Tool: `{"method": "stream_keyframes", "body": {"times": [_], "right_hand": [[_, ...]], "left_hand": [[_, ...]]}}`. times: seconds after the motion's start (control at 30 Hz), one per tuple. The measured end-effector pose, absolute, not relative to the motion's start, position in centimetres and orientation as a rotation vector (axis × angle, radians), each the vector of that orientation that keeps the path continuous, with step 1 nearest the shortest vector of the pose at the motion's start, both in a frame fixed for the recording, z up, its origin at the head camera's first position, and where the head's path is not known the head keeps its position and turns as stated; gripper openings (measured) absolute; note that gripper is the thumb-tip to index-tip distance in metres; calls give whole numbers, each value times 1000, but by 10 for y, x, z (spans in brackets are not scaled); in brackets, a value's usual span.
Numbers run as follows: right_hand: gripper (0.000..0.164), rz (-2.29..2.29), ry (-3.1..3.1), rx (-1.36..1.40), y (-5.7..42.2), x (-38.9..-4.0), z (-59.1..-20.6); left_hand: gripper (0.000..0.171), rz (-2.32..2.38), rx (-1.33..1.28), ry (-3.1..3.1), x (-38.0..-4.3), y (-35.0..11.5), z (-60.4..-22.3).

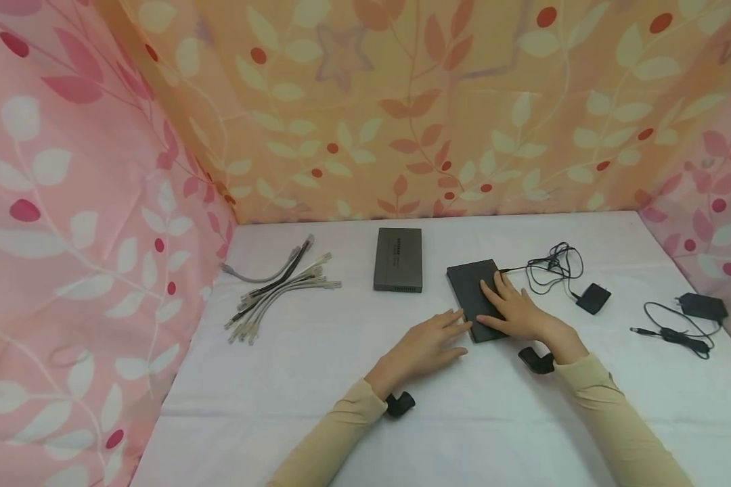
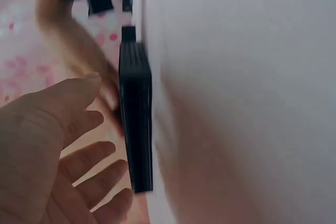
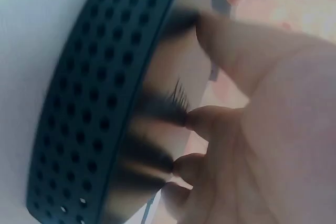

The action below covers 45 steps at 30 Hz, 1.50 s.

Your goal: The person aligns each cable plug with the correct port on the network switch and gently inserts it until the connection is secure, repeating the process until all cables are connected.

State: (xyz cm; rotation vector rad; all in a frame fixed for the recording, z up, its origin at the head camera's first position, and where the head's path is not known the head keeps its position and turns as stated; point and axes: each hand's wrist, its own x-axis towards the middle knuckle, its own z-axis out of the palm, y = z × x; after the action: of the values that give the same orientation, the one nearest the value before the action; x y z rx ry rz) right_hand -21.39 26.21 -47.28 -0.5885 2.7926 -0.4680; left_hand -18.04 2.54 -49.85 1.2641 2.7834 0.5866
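Note:
A flat black network box (image 1: pixel 470 284) lies at a slant on the white table, a thin black cable running from its far right corner. On its top rest the spread fingertips of my right hand (image 1: pixel 520 312). The right wrist view shows the box's side wall (image 3: pixel 89 103) full of small round vent holes, with the fingertips (image 3: pixel 202 119) on its glossy top. My left hand (image 1: pixel 423 345) is beside the box's left edge, its fingers loosely extended and holding nothing. In the left wrist view, the box (image 2: pixel 136 114) stands just past those fingertips.
A dark grey network switch (image 1: pixel 398 260) lies left of the box. Several network cables (image 1: pixel 283 287) are bundled at the left. The box's cord leads to a black power adapter (image 1: pixel 593 298); a second adapter (image 1: pixel 703 307) with cord lies far right. Floral cloth (image 1: pixel 353 122) walls the table.

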Motion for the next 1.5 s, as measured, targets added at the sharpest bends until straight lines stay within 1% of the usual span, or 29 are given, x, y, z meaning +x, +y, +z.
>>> {"method": "stream_keyframes", "body": {"times": [0.2, 0.3, 0.63, 0.9, 1.23, 1.5], "right_hand": [[114, -461, 2812, -566, 254, -199, -475], [120, -448, 2849, -574, 251, -195, -480], [110, -426, 2948, -599, 251, -191, -498], [110, -474, 2937, -619, 260, -192, -500], [110, -531, 2924, -677, 272, -195, -501], [110, -534, 2936, -678, 271, -195, -502]], "left_hand": [[39, 772, 1127, 2914, -203, -13, -494], [34, 894, 1040, 2951, -212, -33, -491], [27, 976, 702, 3102, -237, -100, -493], [25, 964, 499, 3214, -247, -142, -505], [30, 729, 353, 3296, -255, -156, -517], [22, 685, 268, 3325, -255, -155, -519]]}}
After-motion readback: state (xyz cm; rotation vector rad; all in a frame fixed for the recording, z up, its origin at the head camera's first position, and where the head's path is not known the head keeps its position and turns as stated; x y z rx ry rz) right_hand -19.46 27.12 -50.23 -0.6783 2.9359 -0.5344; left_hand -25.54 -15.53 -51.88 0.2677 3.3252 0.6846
